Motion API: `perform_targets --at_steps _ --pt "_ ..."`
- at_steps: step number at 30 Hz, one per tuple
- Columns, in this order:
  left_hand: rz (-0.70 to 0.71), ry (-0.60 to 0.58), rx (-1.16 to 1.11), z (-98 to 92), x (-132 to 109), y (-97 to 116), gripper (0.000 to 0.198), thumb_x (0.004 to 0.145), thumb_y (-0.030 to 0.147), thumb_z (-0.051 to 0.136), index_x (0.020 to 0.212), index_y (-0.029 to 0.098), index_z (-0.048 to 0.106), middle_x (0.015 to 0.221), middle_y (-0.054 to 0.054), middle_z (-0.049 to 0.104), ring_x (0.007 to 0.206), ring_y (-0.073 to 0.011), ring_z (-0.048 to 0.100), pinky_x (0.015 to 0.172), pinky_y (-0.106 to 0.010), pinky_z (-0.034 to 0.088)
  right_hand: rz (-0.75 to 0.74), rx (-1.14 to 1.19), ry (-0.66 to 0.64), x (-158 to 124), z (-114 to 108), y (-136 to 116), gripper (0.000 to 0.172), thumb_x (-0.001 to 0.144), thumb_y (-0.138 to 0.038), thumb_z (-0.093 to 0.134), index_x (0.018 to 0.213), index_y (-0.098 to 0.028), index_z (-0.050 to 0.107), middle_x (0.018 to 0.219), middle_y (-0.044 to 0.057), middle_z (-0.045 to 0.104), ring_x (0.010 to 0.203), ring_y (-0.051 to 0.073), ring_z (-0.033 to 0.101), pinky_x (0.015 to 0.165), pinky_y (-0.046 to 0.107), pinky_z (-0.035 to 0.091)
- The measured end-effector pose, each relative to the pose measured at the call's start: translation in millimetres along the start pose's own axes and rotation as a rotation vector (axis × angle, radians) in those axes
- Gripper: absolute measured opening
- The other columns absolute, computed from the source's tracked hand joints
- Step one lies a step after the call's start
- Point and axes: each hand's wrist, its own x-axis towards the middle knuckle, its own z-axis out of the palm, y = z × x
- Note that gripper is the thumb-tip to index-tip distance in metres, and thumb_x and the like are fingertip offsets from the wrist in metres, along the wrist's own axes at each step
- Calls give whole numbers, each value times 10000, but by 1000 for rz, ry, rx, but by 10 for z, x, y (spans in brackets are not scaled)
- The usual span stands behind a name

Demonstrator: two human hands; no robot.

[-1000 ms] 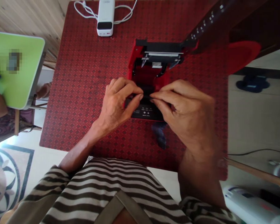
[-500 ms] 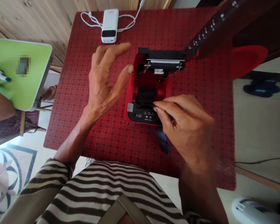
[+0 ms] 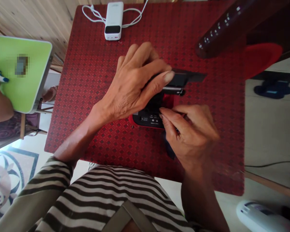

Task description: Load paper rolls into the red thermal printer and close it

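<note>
A small red and black machine (image 3: pixel 147 120) with a hinged lid sits mid-table, its front panel bearing white markings and small buttons. My left hand (image 3: pixel 137 80) reaches over it from the left, thumb and fingers closed on the black lid (image 3: pixel 181 80), which is tilted partway down. That hand hides much of the interior. At the panel's inner right edge, my right hand (image 3: pixel 189 132) pinches with thumb and forefinger; whatever is between the fingertips is too small to make out. A dark object (image 3: pixel 169 149) lies partly under my right hand.
A white power bank (image 3: pixel 113 21) with a white cable (image 3: pixel 132 19) lies at the back of the red patterned table (image 3: pixel 87 138). A glossy dark column (image 3: pixel 219 27) slants in at back right. Left, another person's arm (image 3: pixel 1 103) rests by a green table (image 3: pixel 36 74).
My left hand, apart from the machine before, has moved right and closed on the lid. The lid has swung forward and down. My right hand stays nearly in place, pinching.
</note>
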Motion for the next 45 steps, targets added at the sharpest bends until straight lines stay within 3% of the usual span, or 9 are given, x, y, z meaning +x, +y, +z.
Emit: perform_targets --at_steps 4,13,19,22,28,35,39,42,45 --pt "19 -30 -6 15 -207 157 544 1404 586 469 1348 279 916 1372 -152 889 1304 -387 805 1055 -628 652 -21 14 -12 -12 -39 0 398 1208 -104 752 1414 -410 902 1120 52 898 962 305 797 893 507 703" --pt "-76 -103 0 127 -528 266 416 1368 393 535 1482 283 919 1527 -140 891 1404 -367 806 1235 -578 584 -11 74 -5 -41 -29 -2 411 1200 -117 779 1473 -391 919 1189 71 901 1026 319 785 963 530 669" --pt "-83 -136 66 207 -622 250 396 1340 558 637 1533 330 896 1587 -147 883 1449 -407 797 1283 -620 543 1 35 25 -12 -12 -17 370 1222 -167 780 1509 -377 882 1552 105 921 1400 391 881 1207 634 705" --pt "-50 -110 62 237 -656 232 512 1325 703 643 1562 315 881 1607 -171 879 1479 -425 795 1280 -631 549 -4 54 45 18 -15 -12 441 1225 -197 804 1642 -340 807 1453 108 970 1328 373 947 1144 605 764" --pt "-76 -122 88 300 -724 205 557 1288 778 706 1569 331 882 1630 -179 866 1493 -436 787 1264 -641 564 36 18 -18 73 -45 -56 411 1236 -185 780 1608 -358 806 1383 113 991 1226 366 972 1094 572 794" --pt "-46 -35 40 331 -843 238 619 1356 750 545 1673 314 850 1668 -175 857 1603 -411 765 1315 -625 584 42 100 27 2 -17 -8 392 1214 -183 804 1591 -284 845 1413 141 981 1276 369 963 1137 558 799" --pt "-253 145 -62 408 -891 312 626 1331 808 541 1719 388 796 1679 -124 852 1534 -382 779 1336 -640 622 95 124 121 -132 -26 110 499 1194 -279 874 1686 -336 815 1454 128 973 1294 393 955 1117 623 807" --pt "-403 302 -160 553 -958 293 695 1268 900 610 1765 424 703 1674 -121 844 1472 -406 793 1198 -663 697 219 131 214 -249 -1 188 457 1194 -377 886 1650 -377 855 1395 151 986 1193 439 977 1053 660 806" --pt "-481 282 -272 655 -1031 238 636 1286 814 656 1756 385 644 1580 -132 860 1371 -357 839 1102 -585 745 314 187 216 -334 54 216 417 1212 -454 854 1622 -375 869 1335 149 997 1150 430 995 1007 622 817"
